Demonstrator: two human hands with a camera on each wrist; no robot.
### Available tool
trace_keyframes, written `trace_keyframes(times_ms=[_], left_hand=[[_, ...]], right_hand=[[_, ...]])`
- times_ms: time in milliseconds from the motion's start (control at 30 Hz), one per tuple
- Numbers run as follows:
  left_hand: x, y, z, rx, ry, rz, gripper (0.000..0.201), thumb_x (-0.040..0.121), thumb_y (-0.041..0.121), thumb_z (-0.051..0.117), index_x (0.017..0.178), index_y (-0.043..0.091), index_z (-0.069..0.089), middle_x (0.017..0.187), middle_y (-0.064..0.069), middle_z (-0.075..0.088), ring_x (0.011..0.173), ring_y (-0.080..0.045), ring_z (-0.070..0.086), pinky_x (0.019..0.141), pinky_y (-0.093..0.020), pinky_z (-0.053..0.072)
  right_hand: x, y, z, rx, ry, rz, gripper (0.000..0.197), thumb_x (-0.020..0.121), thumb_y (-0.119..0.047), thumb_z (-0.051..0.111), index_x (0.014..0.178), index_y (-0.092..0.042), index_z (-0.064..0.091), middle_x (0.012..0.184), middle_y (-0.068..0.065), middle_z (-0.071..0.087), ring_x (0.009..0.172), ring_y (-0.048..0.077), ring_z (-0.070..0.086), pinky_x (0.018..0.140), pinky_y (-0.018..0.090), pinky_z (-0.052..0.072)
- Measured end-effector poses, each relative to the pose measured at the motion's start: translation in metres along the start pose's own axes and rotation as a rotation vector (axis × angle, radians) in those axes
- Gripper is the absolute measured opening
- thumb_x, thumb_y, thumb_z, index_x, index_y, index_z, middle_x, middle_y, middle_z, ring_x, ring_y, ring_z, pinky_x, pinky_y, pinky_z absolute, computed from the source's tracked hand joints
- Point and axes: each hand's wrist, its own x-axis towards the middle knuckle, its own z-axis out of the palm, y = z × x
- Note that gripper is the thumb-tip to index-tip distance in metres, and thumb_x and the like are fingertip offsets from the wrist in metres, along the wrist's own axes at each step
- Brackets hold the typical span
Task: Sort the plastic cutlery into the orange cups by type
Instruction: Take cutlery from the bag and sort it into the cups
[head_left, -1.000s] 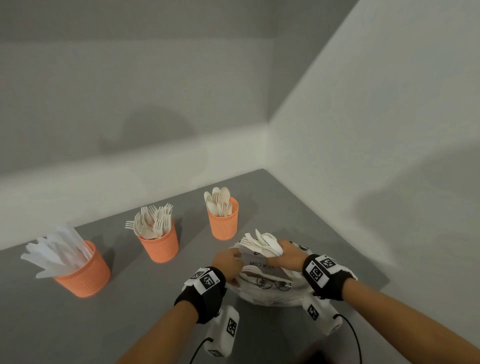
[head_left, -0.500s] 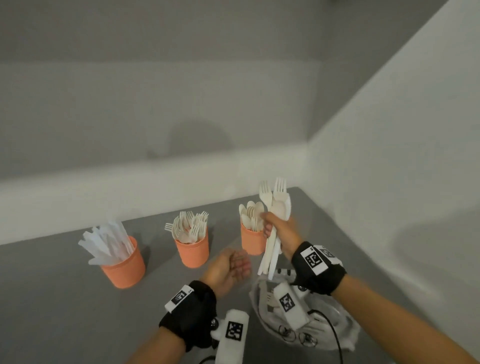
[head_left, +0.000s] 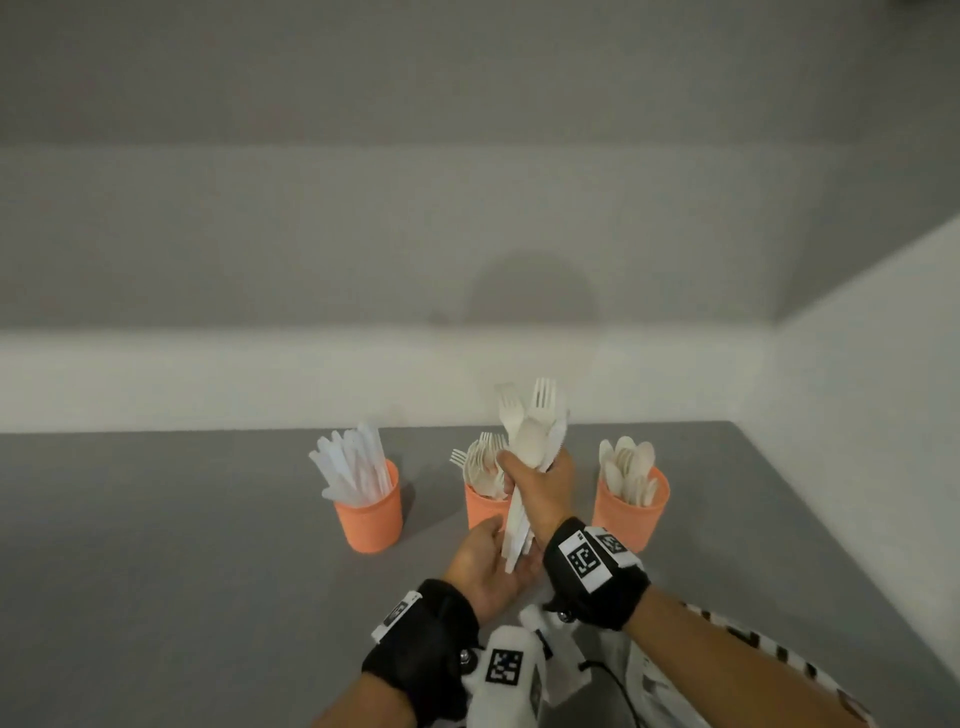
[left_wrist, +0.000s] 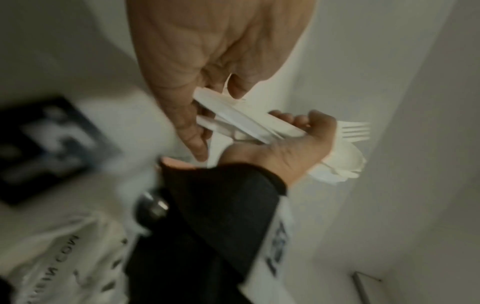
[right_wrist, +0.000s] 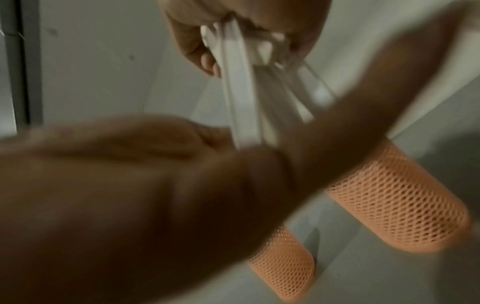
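Three orange mesh cups stand in a row on the grey table: a knife cup (head_left: 370, 519), a fork cup (head_left: 480, 512) and a spoon cup (head_left: 629, 514). My right hand (head_left: 543, 491) grips a mixed bundle of white cutlery (head_left: 530, 431) upright in front of the fork cup, with forks, a spoon and a knife blade at its top. My left hand (head_left: 485, 569) lies palm up beneath it, and the handle ends rest in its cupped palm. In the left wrist view the handles (left_wrist: 246, 123) pass between that hand's thumb and fingers. The right wrist view is blurred, showing the handles (right_wrist: 240, 92).
A white printed plastic bag (head_left: 667, 680) lies on the table near me at the right, also seen in the left wrist view as a bag (left_wrist: 64, 257). White walls close the table at the back and right. Two cups (right_wrist: 397, 205) show low in the right wrist view.
My right hand lifted the cutlery bundle out of the bag and carried it up in front of the fork cup. My left hand left the bag and came up under the handle ends.
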Motion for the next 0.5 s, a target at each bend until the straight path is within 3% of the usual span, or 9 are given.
trace_keyframes(times_ms=[133, 233, 300, 367, 433, 500], left_hand=[[0.004, 0.010, -0.001, -0.010, 0.023, 0.037, 0.033, 0.099, 0.025, 0.034, 0.095, 0.003, 0.058, 0.076, -0.012, 0.063, 0.055, -0.022, 0.065, 0.054, -0.030, 0.056], [0.009, 0.015, -0.001, -0.033, 0.001, 0.060, 0.033, 0.099, 0.026, 0.035, 0.102, 0.002, 0.058, 0.076, -0.013, 0.067, 0.066, -0.022, 0.065, 0.052, -0.029, 0.057], [0.009, 0.018, 0.002, -0.037, -0.056, 0.056, 0.041, 0.098, 0.036, 0.037, 0.115, 0.005, 0.057, 0.085, -0.013, 0.069, 0.081, -0.023, 0.064, 0.057, -0.031, 0.058], [0.011, 0.020, 0.003, 0.050, -0.096, 0.042, 0.054, 0.096, 0.050, 0.032, 0.121, 0.009, 0.057, 0.095, -0.012, 0.068, 0.087, -0.023, 0.063, 0.067, -0.035, 0.055], [0.012, 0.023, -0.001, 0.246, -0.096, 0.067, 0.069, 0.092, 0.063, 0.024, 0.115, 0.009, 0.060, 0.088, -0.009, 0.068, 0.081, -0.022, 0.063, 0.071, -0.034, 0.050], [0.013, 0.029, -0.005, 0.448, -0.103, 0.162, 0.069, 0.089, 0.065, 0.026, 0.102, 0.008, 0.062, 0.076, -0.005, 0.064, 0.073, -0.017, 0.060, 0.073, -0.031, 0.046]], right_hand=[[0.001, 0.005, 0.012, 0.034, 0.049, -0.022, 0.024, 0.075, 0.011, 0.064, 0.069, -0.009, 0.053, 0.050, -0.006, 0.056, 0.041, -0.002, 0.053, 0.047, 0.014, 0.045], [-0.002, 0.009, 0.017, 0.021, 0.001, -0.013, 0.015, 0.075, 0.004, 0.069, 0.078, -0.006, 0.058, 0.054, -0.007, 0.061, 0.045, -0.001, 0.057, 0.047, 0.015, 0.047], [-0.003, 0.014, 0.018, 0.019, -0.020, 0.027, 0.017, 0.075, -0.003, 0.072, 0.079, -0.015, 0.062, 0.061, -0.008, 0.064, 0.051, 0.000, 0.061, 0.050, 0.014, 0.049], [-0.001, 0.016, 0.016, 0.029, -0.030, 0.080, 0.013, 0.077, -0.008, 0.072, 0.081, -0.016, 0.063, 0.055, -0.006, 0.061, 0.049, 0.008, 0.059, 0.051, 0.019, 0.051], [0.005, 0.016, 0.011, 0.041, -0.038, 0.106, 0.010, 0.079, -0.008, 0.071, 0.085, -0.009, 0.063, 0.054, -0.001, 0.059, 0.050, 0.012, 0.057, 0.053, 0.024, 0.050], [0.010, 0.016, 0.004, -0.004, -0.065, 0.113, 0.010, 0.080, -0.006, 0.069, 0.085, -0.011, 0.063, 0.065, 0.003, 0.065, 0.061, 0.016, 0.064, 0.061, 0.027, 0.053]])
